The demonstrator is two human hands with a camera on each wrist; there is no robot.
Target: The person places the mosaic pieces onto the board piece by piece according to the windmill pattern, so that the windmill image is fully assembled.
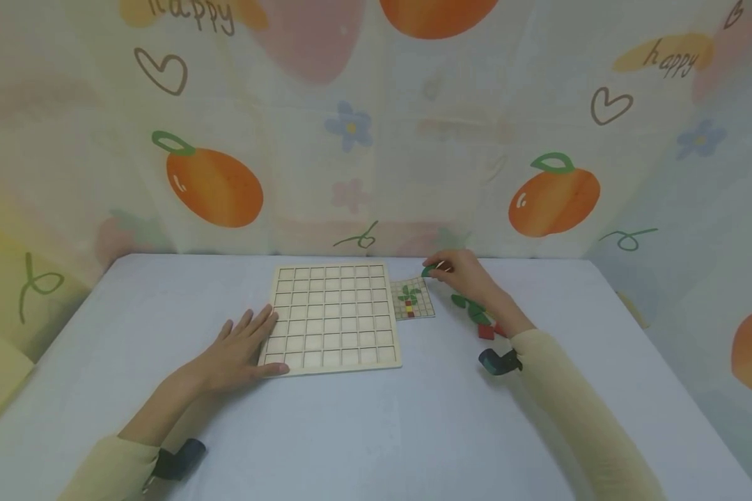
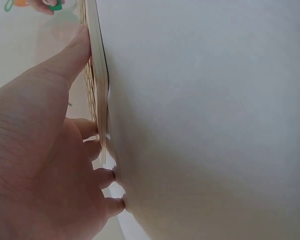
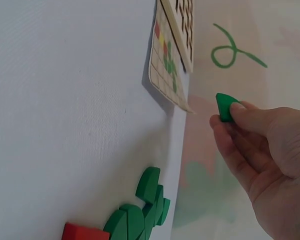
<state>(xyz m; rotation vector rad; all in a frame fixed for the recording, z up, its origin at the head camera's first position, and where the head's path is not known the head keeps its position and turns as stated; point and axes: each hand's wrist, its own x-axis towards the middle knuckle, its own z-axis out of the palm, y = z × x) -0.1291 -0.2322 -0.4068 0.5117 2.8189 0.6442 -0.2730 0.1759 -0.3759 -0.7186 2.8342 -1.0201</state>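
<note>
A square wooden grid board [image 1: 332, 316] lies in the middle of the table, its cells bare. My left hand [image 1: 241, 348] rests at its left edge, fingers spread and straight, thumb on the near corner. Between the thumb and fingers of my right hand [image 1: 466, 271] is a green quarter-round block [image 3: 224, 106], pinched above the table near the far edge. Just below it a small pattern card [image 1: 421, 300] shows a green, red and yellow figure, its left side against the board. In the right wrist view the card's corner curls up.
Several green blocks [image 3: 135, 220] lie grouped right of the card, partly beneath my right forearm. Beside them are red blocks [image 1: 486, 332]. A printed curtain [image 1: 376, 174] hangs behind the table's far edge. Dark camera mounts [image 1: 180, 459] sit at both wrists.
</note>
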